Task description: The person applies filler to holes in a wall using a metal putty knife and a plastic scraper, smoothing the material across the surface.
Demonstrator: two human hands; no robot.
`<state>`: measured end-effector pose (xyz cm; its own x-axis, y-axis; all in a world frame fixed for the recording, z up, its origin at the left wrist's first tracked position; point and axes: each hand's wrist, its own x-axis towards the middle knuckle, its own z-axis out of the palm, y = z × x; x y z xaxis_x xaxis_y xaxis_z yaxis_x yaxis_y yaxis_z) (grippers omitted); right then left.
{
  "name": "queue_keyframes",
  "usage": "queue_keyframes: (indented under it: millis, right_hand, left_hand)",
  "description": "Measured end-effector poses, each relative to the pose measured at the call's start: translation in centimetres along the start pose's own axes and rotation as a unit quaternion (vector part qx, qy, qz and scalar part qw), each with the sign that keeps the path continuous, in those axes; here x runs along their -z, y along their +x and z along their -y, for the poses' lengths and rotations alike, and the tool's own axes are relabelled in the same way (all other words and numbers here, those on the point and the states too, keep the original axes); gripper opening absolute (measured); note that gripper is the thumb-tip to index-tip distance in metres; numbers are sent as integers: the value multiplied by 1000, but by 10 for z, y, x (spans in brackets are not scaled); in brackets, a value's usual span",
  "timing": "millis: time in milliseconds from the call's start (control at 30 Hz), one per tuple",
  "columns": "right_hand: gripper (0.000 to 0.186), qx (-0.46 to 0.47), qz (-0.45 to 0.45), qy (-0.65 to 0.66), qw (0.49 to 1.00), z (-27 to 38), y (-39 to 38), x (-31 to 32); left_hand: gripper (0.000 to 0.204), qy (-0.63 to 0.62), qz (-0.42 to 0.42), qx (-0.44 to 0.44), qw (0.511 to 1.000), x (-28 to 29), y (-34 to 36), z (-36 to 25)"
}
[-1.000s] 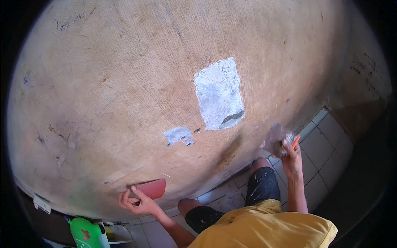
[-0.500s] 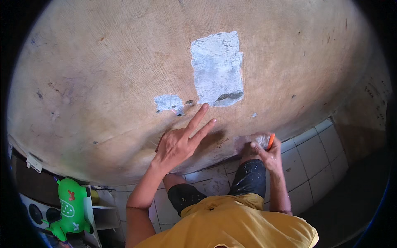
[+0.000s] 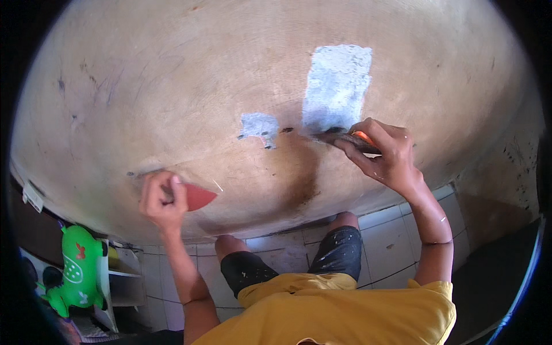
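A thin red sheet [image 3: 199,198], likely light, bendy and best held edgewise, is pinched by the left hand [image 3: 161,201]; an apparently flat, orange-and-grey tool [image 3: 362,138], by the right hand [image 3: 390,152].

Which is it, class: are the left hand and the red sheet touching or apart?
Touching: the head view shows the left hand gripping the red sheet, which juts out from the grip.

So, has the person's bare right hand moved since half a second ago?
Yes: the right hand has moved up and slightly left, nearer the large whitish rectangular patch on the tan wall.
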<state>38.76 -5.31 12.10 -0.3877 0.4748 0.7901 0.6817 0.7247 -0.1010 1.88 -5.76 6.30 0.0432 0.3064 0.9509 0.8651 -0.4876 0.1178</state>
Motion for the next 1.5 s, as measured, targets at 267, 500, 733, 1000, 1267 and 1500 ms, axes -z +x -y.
queue_keyframes:
  millis: [267,500,733,1000,1267,1500]
  right_hand:
    - [21,-55,-2,36,998,-10,-4,-15]
    - [24,31,90,-20,995,4,25,-10]
    - [21,-43,54,37,997,-4,26,6]
    - [20,48,34,-18,998,-1,21,-2]
    - [23,45,0,14,999,-10,23,-3]
    - [26,69,38,-18,997,-12,16,-10]
  left_hand:
    - [8,20,-65,22,997,-7,2,37]
    - [18,-22,-178,30,983,-28,8,41]
    - [21,1,-147,6,989,-25,17,34]
    - [23,6,-147,5,989,-28,13,38]
    - [24,3,-170,-3,985,-36,12,42]
    - [25,16,-179,-10,984,-34,12,39]
